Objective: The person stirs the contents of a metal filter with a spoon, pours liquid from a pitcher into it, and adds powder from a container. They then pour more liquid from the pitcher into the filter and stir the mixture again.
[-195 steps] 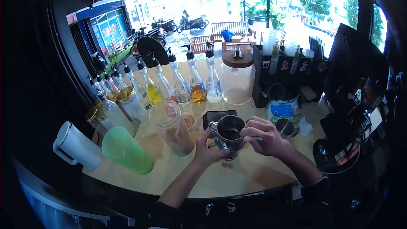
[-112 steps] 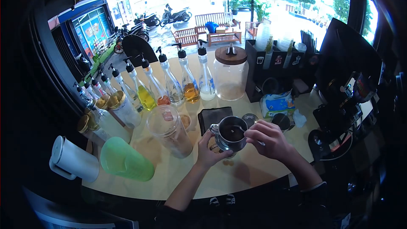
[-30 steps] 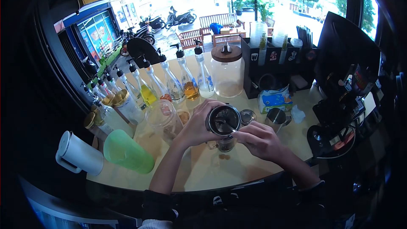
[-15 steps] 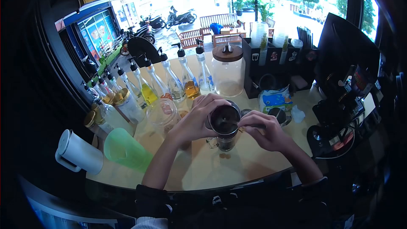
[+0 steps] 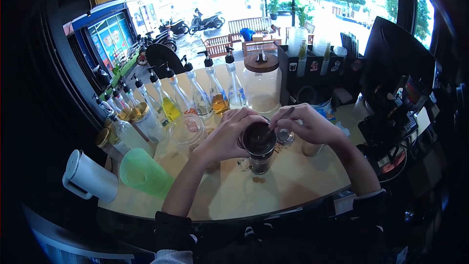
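Observation:
My left hand (image 5: pixel 237 129) is wrapped round the side of a round, clear-rimmed vessel (image 5: pixel 246 150) with dark contents. The vessel sits over a small glass mug with a handle (image 5: pixel 260 166), which also holds something dark. From the other side, my right hand (image 5: pixel 305 123) pinches a thin spoon (image 5: pixel 288 112), its handle poking up above the fingers and its lower end down inside the vessel. Just under the right hand is a small round metal lid or dish (image 5: pixel 285 137), and dark crumbs lie on the table (image 5: pixel 293 186) beside it.
To the left stand a clear plastic jar (image 5: pixel 185 132), a green pitcher (image 5: pixel 144 171) and a white jug (image 5: pixel 90 176). Pump bottles (image 5: pixel 219 100) line the back, beside a wooden-lidded glass jar (image 5: pixel 263 85). Right are a cup holder (image 5: pixel 312 80) and a dark monitor (image 5: pixel 400 63).
My right hand has risen and turned over the vessel's rim, bringing the spoon more upright. The metal lid or dish below it has come into view. My left hand keeps its hold.

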The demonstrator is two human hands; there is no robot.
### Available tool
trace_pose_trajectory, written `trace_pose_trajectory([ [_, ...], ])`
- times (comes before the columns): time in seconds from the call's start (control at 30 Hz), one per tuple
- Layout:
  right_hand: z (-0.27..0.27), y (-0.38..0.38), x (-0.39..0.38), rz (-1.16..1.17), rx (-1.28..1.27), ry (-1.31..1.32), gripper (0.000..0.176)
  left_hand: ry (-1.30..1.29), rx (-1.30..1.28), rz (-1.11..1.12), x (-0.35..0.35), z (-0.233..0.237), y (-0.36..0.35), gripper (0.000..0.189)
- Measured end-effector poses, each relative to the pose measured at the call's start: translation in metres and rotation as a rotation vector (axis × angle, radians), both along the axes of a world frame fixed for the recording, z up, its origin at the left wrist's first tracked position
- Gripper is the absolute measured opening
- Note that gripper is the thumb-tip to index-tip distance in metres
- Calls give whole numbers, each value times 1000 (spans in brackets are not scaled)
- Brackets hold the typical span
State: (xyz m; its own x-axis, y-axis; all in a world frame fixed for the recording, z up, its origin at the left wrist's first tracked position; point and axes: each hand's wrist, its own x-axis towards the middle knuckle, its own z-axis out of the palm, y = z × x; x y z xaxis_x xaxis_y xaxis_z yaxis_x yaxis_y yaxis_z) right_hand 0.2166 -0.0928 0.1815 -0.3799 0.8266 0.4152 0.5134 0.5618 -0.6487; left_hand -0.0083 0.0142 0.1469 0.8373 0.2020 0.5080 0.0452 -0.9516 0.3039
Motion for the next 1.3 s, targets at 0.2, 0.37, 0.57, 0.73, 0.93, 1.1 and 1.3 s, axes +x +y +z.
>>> trace_pose_trajectory([
  [0.2,8,5,-3,-36,68,-12,17,2,-11,15,-3,2,-3,79],
  [0.37,11,8,-7,-32,97,0,16,5,-19,22,-4,0,-3,79],
  [0.57,11,14,-6,-42,28,-58,17,10,8,16,-4,2,-5,78],
  [0.73,15,20,-10,3,0,-117,16,-5,3,27,-3,1,-1,75],
  [0.93,30,19,-23,73,-56,-169,18,-40,81,37,-4,-4,4,78],
  [1.1,31,22,-22,-5,-60,-174,17,-24,68,40,-5,-1,4,73],
  [1.3,33,16,-35,-26,92,-204,23,-20,81,99,-5,3,-3,71],
])
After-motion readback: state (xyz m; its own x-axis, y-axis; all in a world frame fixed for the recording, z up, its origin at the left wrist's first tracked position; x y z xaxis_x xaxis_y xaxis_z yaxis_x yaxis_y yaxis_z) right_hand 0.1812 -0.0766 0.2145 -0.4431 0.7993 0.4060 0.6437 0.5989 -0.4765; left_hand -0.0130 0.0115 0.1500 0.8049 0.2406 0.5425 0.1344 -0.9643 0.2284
